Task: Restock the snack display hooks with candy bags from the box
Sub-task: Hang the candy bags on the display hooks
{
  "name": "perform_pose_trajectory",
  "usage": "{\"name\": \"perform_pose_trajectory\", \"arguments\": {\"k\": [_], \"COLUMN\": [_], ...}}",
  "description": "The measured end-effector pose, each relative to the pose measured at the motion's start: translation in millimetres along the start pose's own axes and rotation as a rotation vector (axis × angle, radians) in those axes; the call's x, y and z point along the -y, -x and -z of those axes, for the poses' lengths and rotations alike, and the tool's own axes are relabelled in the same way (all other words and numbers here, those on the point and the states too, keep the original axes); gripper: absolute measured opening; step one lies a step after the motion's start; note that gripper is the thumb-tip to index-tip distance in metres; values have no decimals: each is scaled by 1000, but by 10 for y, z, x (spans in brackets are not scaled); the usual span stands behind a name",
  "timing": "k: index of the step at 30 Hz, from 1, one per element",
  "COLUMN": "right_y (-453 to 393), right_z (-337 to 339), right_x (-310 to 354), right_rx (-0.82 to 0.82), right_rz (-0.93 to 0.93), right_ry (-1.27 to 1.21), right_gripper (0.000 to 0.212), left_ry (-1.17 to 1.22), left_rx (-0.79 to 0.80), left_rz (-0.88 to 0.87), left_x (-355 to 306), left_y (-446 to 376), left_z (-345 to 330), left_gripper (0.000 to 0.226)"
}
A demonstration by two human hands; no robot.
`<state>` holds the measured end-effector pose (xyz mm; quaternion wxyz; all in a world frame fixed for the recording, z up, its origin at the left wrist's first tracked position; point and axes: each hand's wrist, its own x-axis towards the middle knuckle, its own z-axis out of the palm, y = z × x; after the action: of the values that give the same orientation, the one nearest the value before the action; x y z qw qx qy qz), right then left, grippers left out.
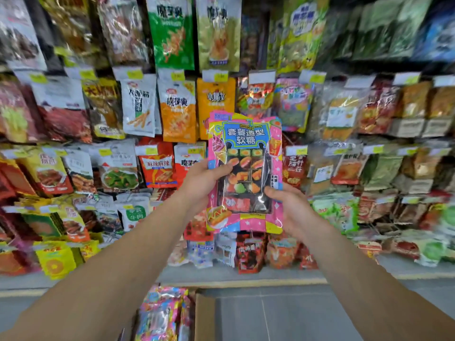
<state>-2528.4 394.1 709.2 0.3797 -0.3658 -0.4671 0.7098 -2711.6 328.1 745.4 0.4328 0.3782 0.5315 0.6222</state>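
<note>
Two hands hold one pink candy bag upright before the display rack: left hand grips its left edge, right hand its lower right edge. More candy bags sit in the cardboard box below.

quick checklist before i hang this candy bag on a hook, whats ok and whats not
1. Candy bag held by both hands: ok, left hand on its left edge, right hand at its lower right.
2. Bag upright, front toward the camera: ok.
3. Hang hole at the bag's top: cannot tell.
4. Free hook behind the bag: cannot tell, hidden.
5. More bags in the box below: ok.
</note>
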Motion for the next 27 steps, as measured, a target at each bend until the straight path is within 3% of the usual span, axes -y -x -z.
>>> {"name": "perform_pose_trajectory", "arguments": {"k": [2,4,5,6,8,10,11,13,14,16,19,23,27], "right_y": [-34,-140,-141,-195,-252,-372,-451,-754,-883,-1080,-1436,-1932,-2289], "right_z": [72,153,132,163,179,182,183,237,242,188,42,-144,-300], "right_x": [306,541,731,823,1086,1296,1368,1493,1540,1669,1873,2225,2694], "right_rx": [22,9,-8,-9,5,25,19,34,65,52,-6,-201,-323], "right_rz": [57,116,138,146,195,239,241,290,312,340,389,548,783], "right_ry": [-12,-20,-17,-26,-25,-23,-2,52,69,139,145,448,741], "right_gripper": [53,78,79,63,17,15,25,82,100,123,92,43,47], "left_ry": [-4,-18,-16,-4,12,10,12,-2,-13,-26,-40,-61,-52], "left_rx": [19,-4,5,33,69,58,67,92,91,89,62,39,-10], "left_rz": [-60,-110,-134,-160,-200,-232,-253,-279,-284,-313,-340,-366,-375], "left_x": [-249,-455,-565,-621,-814,-982,-1036,-1165,-1215,-1300,-1474,-1712,-1890], "left_y": [-146,-276,-397,-478,-612,-754,-834,-1055,-1135,-1348,-1732,-2275,-2751], "left_z": [-185,-326,-388,-416,-523,-597,-631,-672,-687,-683,-605,-443,-286], "left_gripper": [18,78,102,103,86,96,89,55,36,13,9,9,15]}}
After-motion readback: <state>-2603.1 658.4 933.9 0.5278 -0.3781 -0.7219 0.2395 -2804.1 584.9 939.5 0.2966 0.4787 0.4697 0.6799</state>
